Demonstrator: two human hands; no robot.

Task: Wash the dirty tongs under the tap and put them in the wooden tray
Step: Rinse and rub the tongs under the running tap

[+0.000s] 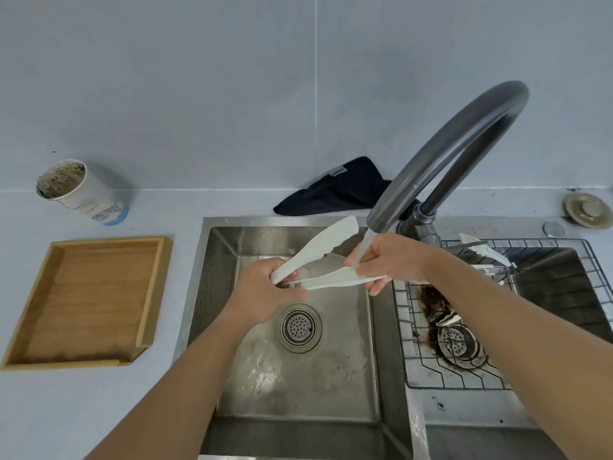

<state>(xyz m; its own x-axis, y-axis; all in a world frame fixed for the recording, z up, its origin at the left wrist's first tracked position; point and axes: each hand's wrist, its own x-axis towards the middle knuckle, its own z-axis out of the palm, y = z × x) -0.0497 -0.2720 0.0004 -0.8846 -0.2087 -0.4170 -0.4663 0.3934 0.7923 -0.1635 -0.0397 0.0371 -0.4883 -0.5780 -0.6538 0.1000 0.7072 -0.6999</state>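
Left hand (262, 290) grips hinge end of white tongs (318, 260). Right hand (388, 260) pinches lower arm's tip under running tap (447, 154), over left sink (331, 393). Tongs spread apart. Wooden tray (149, 293) on counter, left.

You are holding the white tongs (316, 260) over the left sink basin (298, 376), your left hand (265, 290) gripping the hinged end and your right hand (388, 263) pinching the lower arm's tip under the tap (444, 154). Water is running onto your right fingers. The wooden tray (43, 327) is sitting on the counter left of the sink.
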